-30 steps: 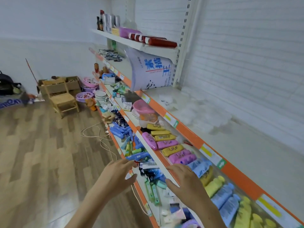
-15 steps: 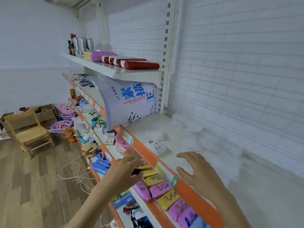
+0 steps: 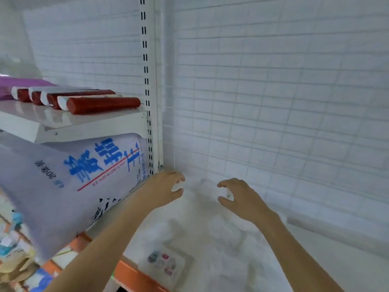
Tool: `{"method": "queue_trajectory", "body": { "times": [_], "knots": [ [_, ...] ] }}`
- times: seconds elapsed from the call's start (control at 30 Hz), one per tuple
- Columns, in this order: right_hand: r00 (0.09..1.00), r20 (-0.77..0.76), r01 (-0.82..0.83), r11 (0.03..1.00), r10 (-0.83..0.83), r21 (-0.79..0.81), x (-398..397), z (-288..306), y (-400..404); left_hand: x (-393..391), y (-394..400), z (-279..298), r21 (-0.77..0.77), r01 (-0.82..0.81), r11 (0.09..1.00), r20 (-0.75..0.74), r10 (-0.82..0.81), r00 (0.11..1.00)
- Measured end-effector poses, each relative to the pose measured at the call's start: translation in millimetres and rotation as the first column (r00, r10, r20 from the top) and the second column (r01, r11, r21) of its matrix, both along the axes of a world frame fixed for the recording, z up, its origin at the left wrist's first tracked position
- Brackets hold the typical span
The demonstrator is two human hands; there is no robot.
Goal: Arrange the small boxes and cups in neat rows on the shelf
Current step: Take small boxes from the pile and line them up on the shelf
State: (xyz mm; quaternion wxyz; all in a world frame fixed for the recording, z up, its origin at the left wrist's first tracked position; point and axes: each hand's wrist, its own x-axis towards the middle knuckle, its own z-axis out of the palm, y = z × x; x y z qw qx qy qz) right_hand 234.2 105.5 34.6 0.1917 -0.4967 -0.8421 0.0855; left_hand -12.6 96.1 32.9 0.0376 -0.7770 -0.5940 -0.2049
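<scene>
Head view, looking down along both forearms to the back corner of the shelf [image 3: 210, 239]. Left hand [image 3: 163, 189] with fingers curled around something pale and translucent, probably a small clear cup [image 3: 176, 187], though too blurred to say whether actually pinched or only touched. Right hand [image 3: 237, 197] likewise clawed, thumb and fingers bent toward another faint white shape [image 3: 226, 193] between them; contact not certain either. Between the two grips, more hazy clear plastic pieces [image 3: 202, 184], low and rounded, nearly the same white as the shelf surface, outlines lost in motion blur. So: target things straight ahead of both hands, toward the wire-grid back wall [image 3: 273, 102], left hand hard against the slotted upright post [image 3: 155, 102], right hand a little further out. Nearer the front edge, well apart from both hands, a flat clear small box [image 3: 166, 264] with tiny coloured items inside, lying flat beside the orange shelf edging [image 3: 134, 275]. To the left, a big soft printed sack [image 3: 69, 186] leaning under the upper shelf, with smooth red tubes [image 3: 101, 104] lying side by side above. Likely light, slippery plastics, easily nudged.
</scene>
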Motion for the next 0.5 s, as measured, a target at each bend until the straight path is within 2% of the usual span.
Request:
{"method": "queue_trajectory", "body": {
  "times": [0.1, 0.2, 0.3, 0.37, 0.43, 0.5],
  "knots": [
    [0.996, 0.01, 0.088, 0.994, -0.088, -0.06, -11, -14, 24, -5, 46, -5, -0.09, 0.072, 0.993, -0.014, -0.073, 0.997],
    [0.987, 0.045, 0.158, 0.986, -0.156, -0.051, -27, -26, 41, -12, 84, -21, -0.165, 0.103, 0.981, -0.016, -0.107, 0.994],
    [0.968, 0.134, 0.228, 0.966, -0.213, -0.118, -40, -38, 50, -18, 109, -45, -0.249, 0.137, 0.959, 0.015, -0.138, 0.99],
    [0.958, 0.136, 0.272, 0.95, -0.253, -0.151, -46, -45, 52, -22, 119, -62, -0.297, 0.205, 0.933, 0.078, -0.19, 0.979],
    [0.95, 0.085, 0.31, 0.941, -0.3, -0.137, -49, -50, 51, -26, 124, -77, -0.233, 0.259, 0.937, 0.153, -0.228, 0.962],
    [0.943, 0.055, 0.332, 0.937, -0.328, -0.104, -52, -53, 49, -28, 123, -83, -0.103, 0.268, 0.958, 0.186, -0.246, 0.951]
  ]
}}
